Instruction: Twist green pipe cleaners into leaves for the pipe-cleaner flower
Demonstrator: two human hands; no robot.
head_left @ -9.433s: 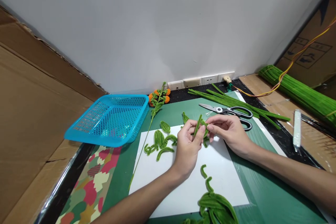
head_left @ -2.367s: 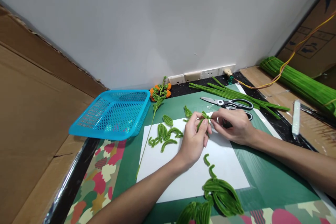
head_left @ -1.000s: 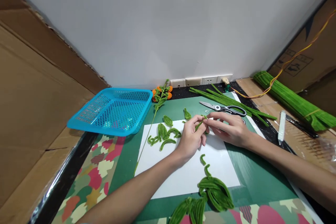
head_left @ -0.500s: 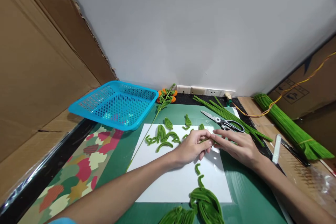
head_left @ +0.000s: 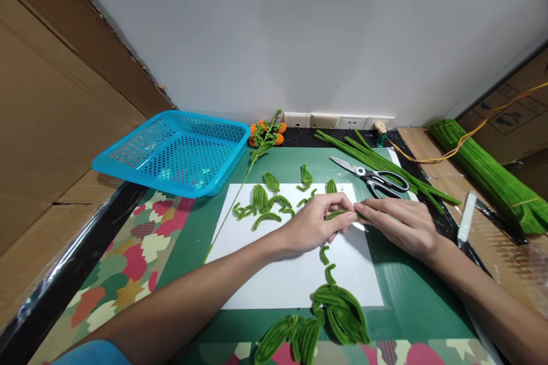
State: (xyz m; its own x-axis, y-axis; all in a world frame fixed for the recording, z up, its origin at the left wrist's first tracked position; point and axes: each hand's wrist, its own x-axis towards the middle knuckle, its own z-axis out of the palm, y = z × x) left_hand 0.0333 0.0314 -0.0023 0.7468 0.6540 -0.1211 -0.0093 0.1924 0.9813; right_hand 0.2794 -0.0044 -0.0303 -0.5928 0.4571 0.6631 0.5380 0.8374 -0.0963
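My left hand and my right hand meet above the right half of a white paper sheet. Between their fingertips is a green pipe cleaner, pinched by both and mostly covered by the fingers. Several bent green pipe-cleaner pieces and leaf shapes lie on the sheet to the left. Two short curled pieces rest below the hands. Nearer to me is a pile of green pipe-cleaner leaves across the sheet's front edge. Black-handled scissors lie partly spread behind my right hand.
A blue perforated basket stands at the back left. Beside it lies a pipe-cleaner flower stem with orange blooms. Long green pipe cleaners lie behind the scissors. A thick green bundle and a white-handled tool are at the right.
The view has tilted downward, so the table sits higher in the picture. Both hands stay together with the pipe cleaner, and their fingertips have shifted slightly.
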